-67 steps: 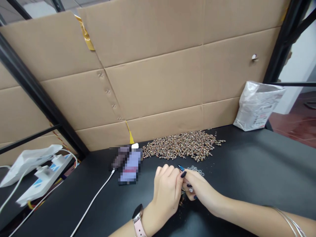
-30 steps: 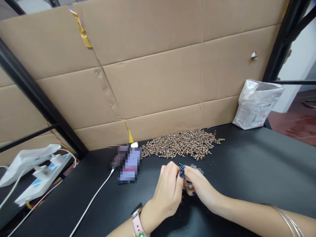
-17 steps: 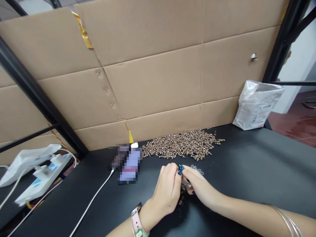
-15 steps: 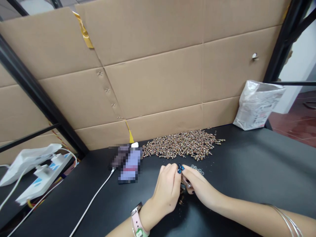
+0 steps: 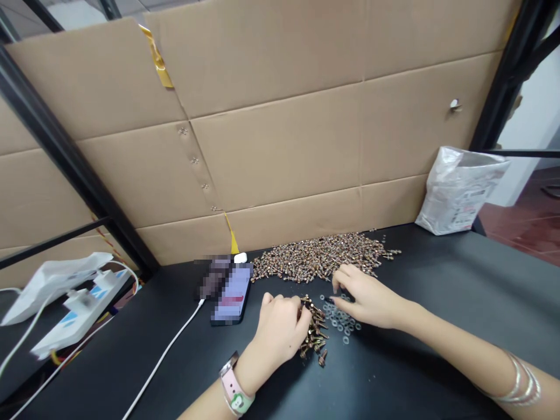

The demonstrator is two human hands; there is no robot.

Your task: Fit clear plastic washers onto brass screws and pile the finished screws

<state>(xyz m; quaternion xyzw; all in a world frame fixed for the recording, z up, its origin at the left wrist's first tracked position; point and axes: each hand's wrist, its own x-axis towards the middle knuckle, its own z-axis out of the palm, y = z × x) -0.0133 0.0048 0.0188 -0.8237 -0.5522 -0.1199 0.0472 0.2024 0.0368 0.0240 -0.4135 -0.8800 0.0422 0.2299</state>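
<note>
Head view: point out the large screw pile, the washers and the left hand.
Large screw pile (image 5: 319, 256), head view, middle of heap
Washers (image 5: 340, 321), head view, middle of cluster
Left hand (image 5: 280, 329), head view, back of hand

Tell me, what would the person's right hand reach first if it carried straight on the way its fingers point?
The right hand would probably meet the small metal washers first, though depth is hard to judge here; the small pile of screws lies just beyond them.

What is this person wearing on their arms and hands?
Neither the left hand nor the right hand wears a glove, and no sleeves show. The left wrist has a watch with a pink strap carrying a small charm; the right forearm has thin silver bangles.
</note>
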